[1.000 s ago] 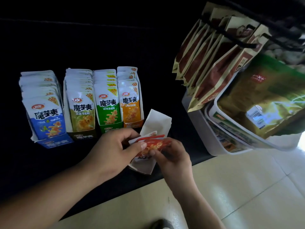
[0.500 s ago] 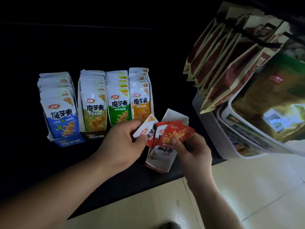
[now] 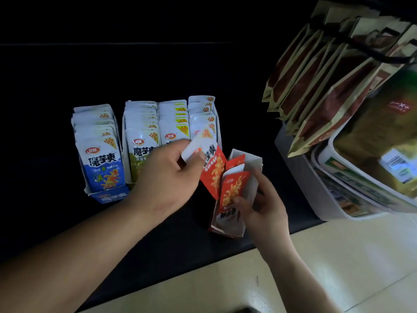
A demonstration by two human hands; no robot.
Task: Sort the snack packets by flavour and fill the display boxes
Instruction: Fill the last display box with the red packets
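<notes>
A red-and-white display box (image 3: 249, 190) stands tilted on the black surface, right of a row of filled boxes. My left hand (image 3: 167, 175) pinches a red snack packet (image 3: 213, 170) by its white top, just left of that box. My right hand (image 3: 261, 202) holds the box's front and presses another red packet (image 3: 233, 188) into it. A third red packet (image 3: 234, 161) shows deeper in the box. The filled boxes hold blue packets (image 3: 101, 161), olive packets (image 3: 141, 145), green packets (image 3: 173, 123) and orange packets (image 3: 203, 114).
Brown and beige snack bags (image 3: 316, 86) hang at the upper right above white tubs (image 3: 325, 199) holding a large green bag (image 3: 379, 141). The black surface (image 3: 180, 240) ends at a pale tiled floor (image 3: 338, 256) in front.
My left hand has lifted one red packet up and away from the bunch. My right hand has lowered the other red packet into the red box.
</notes>
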